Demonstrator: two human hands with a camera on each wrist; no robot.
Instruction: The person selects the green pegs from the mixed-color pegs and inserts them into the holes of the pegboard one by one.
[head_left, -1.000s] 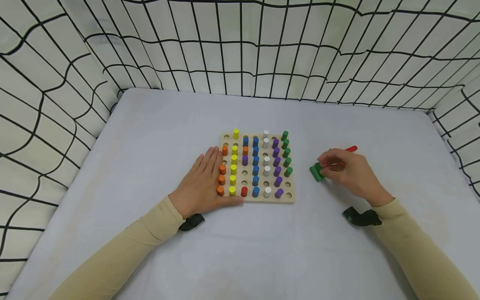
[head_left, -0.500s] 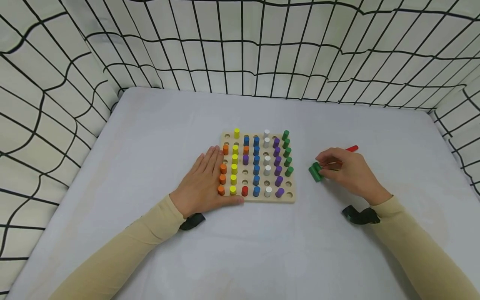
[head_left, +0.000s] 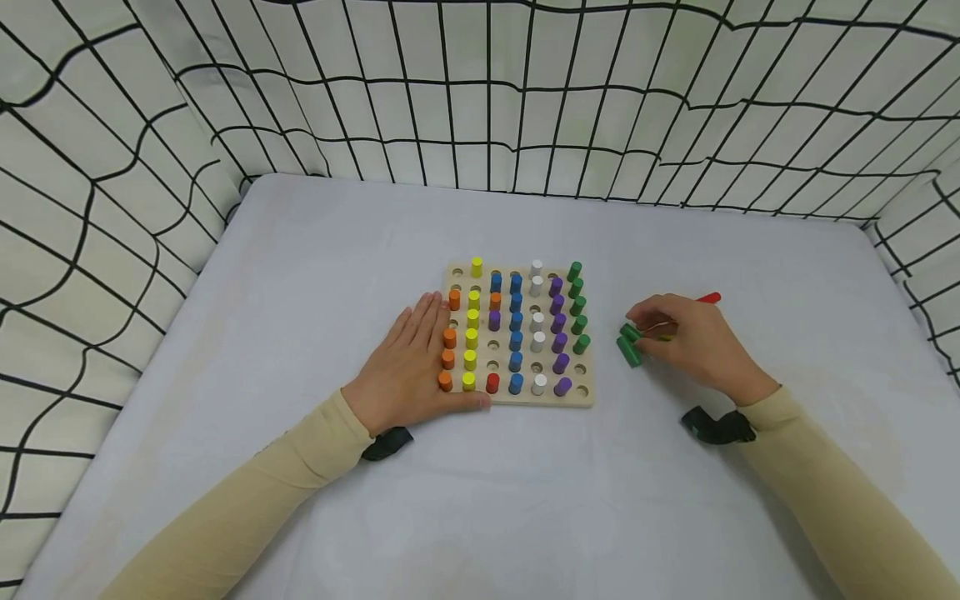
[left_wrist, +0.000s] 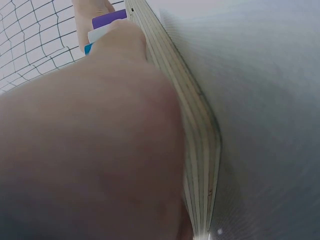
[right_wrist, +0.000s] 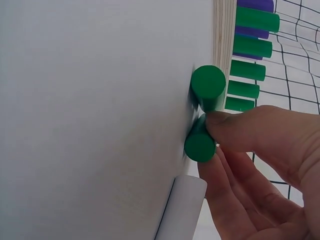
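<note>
A square wooden pegboard (head_left: 540,401) lies on the white table with rows of coloured pegs upright in its holes. My left hand (head_left: 405,362) rests flat along its left side, the thumb along the near edge; the layered board edge (left_wrist: 197,135) shows in the left wrist view. To the right of the board, my right hand (head_left: 686,342) pinches a green peg (right_wrist: 201,145) between thumb and fingers. A second green peg (right_wrist: 208,82) lies right beside it. Several holes in the board hold no peg.
A red peg (head_left: 710,297) lies just beyond the right hand, partly hidden by it. Something yellow (head_left: 666,337) shows under that hand. In the right wrist view a white peg (right_wrist: 182,207) lies close to the fingers. Black wire grid (head_left: 487,108) encloses the table's back and sides.
The right hand has shifted slightly left, and the green peg at its fingertips has turned and moved a little apart from the other one. The left hand stays on the board.
</note>
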